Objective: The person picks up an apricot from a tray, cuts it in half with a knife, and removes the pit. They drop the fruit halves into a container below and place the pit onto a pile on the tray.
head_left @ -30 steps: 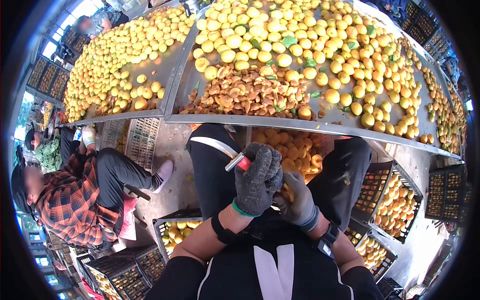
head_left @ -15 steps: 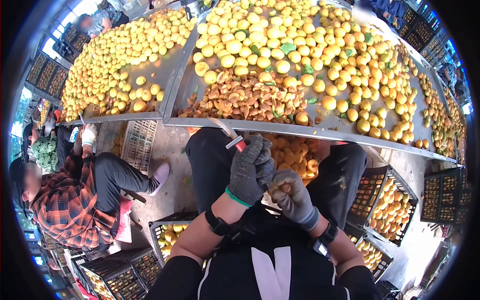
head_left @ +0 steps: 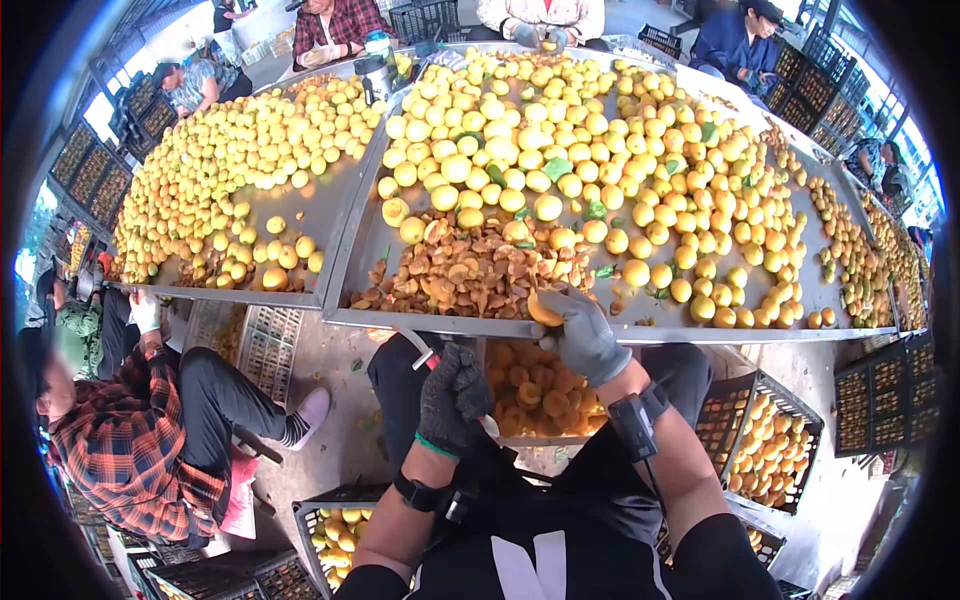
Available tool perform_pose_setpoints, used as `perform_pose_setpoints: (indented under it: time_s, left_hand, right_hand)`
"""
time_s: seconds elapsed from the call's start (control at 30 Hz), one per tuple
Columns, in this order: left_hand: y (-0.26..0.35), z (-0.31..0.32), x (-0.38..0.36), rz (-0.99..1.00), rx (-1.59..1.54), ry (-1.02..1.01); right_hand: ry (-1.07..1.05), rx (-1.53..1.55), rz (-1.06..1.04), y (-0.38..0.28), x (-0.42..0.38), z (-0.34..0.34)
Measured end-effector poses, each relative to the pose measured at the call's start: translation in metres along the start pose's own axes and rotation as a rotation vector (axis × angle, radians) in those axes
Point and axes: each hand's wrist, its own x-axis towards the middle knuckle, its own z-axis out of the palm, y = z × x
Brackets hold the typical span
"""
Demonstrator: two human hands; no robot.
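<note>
My left hand, in a dark grey knit glove, is closed around a slim tool with a red band and a pale curved end pointing at the table edge. A pale tip shows below the fist. My right hand, in a lighter grey glove, reaches over the table's front rim and pinches an orange apricot piece. Just beyond its fingertips lies a heap of split apricot pieces. Whole yellow apricots cover much of the metal table. Under the rim, between my knees, sits a container of apricot halves.
Crates of apricots stand right and left of my legs. A seated person in a plaid shirt works at my left. Other people sit across the table. A metal divider splits the tabletop.
My right hand has left my left hand and moved up to the table edge with an apricot piece. My left hand has shifted left and down, still gripping the tool. The view has tilted up.
</note>
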Motion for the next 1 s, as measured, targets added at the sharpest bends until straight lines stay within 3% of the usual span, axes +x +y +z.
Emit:
perform_pose_setpoints:
  time_s: [0.13,0.3,0.37,0.4,0.47,0.6,0.67,0.7,0.77,0.83,0.9,0.93,1.0]
  left_hand:
    - [-0.004,-0.014,0.004,-0.023,-0.032,0.010]
    - [-0.006,-0.019,0.009,-0.078,0.014,0.007]
    - [-0.009,-0.019,0.010,-0.047,0.098,0.029]
    - [-0.009,-0.020,0.011,-0.055,0.101,0.018]
    - [-0.010,-0.023,0.009,-0.073,0.104,0.009]
    - [-0.012,-0.030,0.007,-0.077,0.126,0.015]
    - [-0.014,-0.031,0.008,-0.059,0.160,0.071]
    - [-0.015,-0.028,0.009,-0.062,0.162,0.063]
    - [-0.017,-0.024,0.009,-0.055,0.247,0.180]
    - [-0.019,-0.026,0.011,-0.092,0.222,0.199]
    - [-0.020,-0.029,0.013,-0.132,0.198,0.216]
    - [-0.021,-0.031,0.014,-0.127,0.223,0.220]
    - [-0.021,-0.028,0.018,-0.128,0.249,0.228]
  right_hand:
    - [0.237,0.037,0.157,-0.006,-0.032,0.030]
    - [0.312,0.347,0.050,0.046,-0.065,0.017]
    - [0.241,0.480,0.250,0.069,-0.081,0.005]
    - [0.249,0.481,0.237,0.100,-0.083,-0.004]
    - [0.274,0.042,-0.008,0.161,-0.081,-0.023]
    - [0.203,-0.100,0.065,0.132,-0.092,-0.027]
    - [0.111,0.417,0.388,0.078,-0.087,-0.009]
    - [0.113,0.415,0.379,0.060,-0.084,-0.009]
    - [-0.073,0.062,0.188,0.032,-0.076,-0.012]
    - [-0.025,0.088,0.106,0.014,-0.058,-0.024]
    - [0.078,-0.975,-0.368,-0.007,-0.038,-0.052]
    - [0.087,-0.974,-0.367,-0.015,-0.030,-0.057]
    - [0.098,-1.346,-0.471,-0.027,-0.017,-0.066]
